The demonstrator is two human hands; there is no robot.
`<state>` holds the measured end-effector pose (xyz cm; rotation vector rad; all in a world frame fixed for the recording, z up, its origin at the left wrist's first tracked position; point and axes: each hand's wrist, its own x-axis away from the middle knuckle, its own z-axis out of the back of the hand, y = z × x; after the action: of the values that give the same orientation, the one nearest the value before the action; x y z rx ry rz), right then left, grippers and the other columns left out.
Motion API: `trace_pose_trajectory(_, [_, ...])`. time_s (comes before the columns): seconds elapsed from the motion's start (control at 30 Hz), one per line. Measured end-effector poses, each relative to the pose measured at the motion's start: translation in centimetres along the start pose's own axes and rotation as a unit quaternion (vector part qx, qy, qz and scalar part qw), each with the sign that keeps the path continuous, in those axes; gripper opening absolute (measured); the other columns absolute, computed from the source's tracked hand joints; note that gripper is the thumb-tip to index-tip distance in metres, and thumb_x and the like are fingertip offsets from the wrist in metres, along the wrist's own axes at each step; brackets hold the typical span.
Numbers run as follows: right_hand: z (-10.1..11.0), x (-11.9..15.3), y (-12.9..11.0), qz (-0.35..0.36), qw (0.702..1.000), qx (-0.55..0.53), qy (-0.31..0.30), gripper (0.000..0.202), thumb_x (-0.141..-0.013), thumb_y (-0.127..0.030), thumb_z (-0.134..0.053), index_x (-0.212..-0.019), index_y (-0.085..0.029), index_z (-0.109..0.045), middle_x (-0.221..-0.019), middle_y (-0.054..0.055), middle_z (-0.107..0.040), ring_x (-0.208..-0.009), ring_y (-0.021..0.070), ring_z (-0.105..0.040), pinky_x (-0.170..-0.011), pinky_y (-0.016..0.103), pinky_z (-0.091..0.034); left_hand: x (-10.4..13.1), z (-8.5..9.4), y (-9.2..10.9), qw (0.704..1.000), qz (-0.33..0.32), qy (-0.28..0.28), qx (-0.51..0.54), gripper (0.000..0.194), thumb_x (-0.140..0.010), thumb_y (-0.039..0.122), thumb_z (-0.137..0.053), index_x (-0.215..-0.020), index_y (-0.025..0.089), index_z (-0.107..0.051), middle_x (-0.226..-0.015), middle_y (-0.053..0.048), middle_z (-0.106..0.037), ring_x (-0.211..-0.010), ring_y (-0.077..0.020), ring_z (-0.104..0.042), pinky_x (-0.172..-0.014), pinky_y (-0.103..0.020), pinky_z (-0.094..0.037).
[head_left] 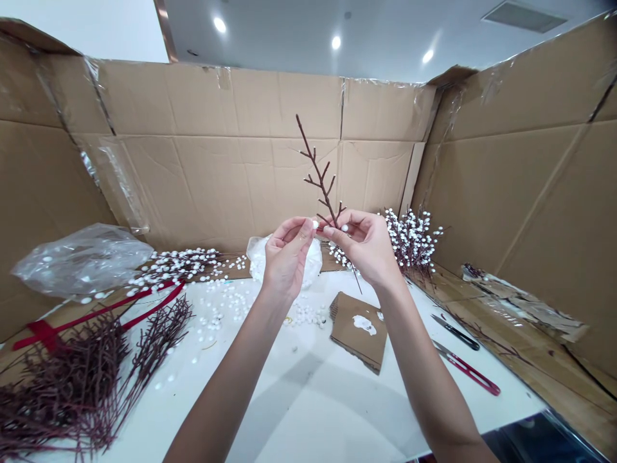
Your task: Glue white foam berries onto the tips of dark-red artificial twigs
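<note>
My right hand is closed on a brown artificial twig, which stands upright and leans a little left, its thin stem hanging below the fingers. Between the thumb and finger of my left hand is a small white foam ball, right at the tip of one lower side shoot. Another white ball sits on the twig by my right fingers. The upper shoots show pale tips without balls. Below my hands lies a piece of cardboard with a white smear of paste on it.
Bare brown twigs are heaped at the left with a red ribbon. Finished-looking white-berried branches stand at back right, others lie back left. Loose balls dot the white table. Black snips and red snips lie right.
</note>
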<state>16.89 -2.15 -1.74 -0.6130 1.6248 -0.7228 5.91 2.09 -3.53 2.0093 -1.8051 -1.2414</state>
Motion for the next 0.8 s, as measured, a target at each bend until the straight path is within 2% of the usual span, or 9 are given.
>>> trace_pose_trajectory(0.17, [-0.4, 0.2, 0.0, 0.003, 1.0, -0.017, 0.012, 0.02, -0.067, -0.026, -0.071, -0.06, -0.018, -0.054, -0.072, 0.003, -0.064, -0.074, 0.0154, -0.063, -0.071, 0.033, -0.053, 0.5, -0.6, -0.1, 0.999, -0.016, 0.032, 0.012, 0.011, -0.064, 0.011, -0.075, -0.068, 0.015, -0.065, -0.073, 0.001, -0.07, -0.077, -0.0088, -0.066, -0.086, -0.023, -0.05])
trace_pose_trajectory(0.43, [-0.9, 0.5, -0.3, 0.025, 0.999, -0.008, 0.037, 0.021, -0.069, -0.028, -0.07, -0.061, -0.02, -0.052, -0.069, 0.001, -0.06, -0.072, 0.015, -0.062, -0.069, 0.031, -0.055, 1.0, -1.0, 0.0, 0.998, -0.024, 0.049, 0.021, 0.012, -0.064, 0.011, -0.075, -0.068, 0.016, -0.065, -0.074, 0.002, -0.069, -0.079, -0.0091, -0.067, -0.09, -0.024, -0.049])
trace_pose_trajectory(0.8, [-1.0, 0.5, 0.3, 0.071, 0.996, 0.023, 0.056, 0.022, -0.073, -0.028, -0.066, -0.063, -0.021, -0.048, -0.068, 0.0, -0.059, -0.07, 0.0147, -0.064, -0.065, 0.028, -0.054, 1.2, -1.1, -0.2, 0.998, -0.048, 0.034, 0.009, 0.013, -0.063, 0.014, -0.077, -0.068, 0.016, -0.066, -0.075, 0.002, -0.07, -0.079, -0.01, -0.068, -0.086, -0.023, -0.051])
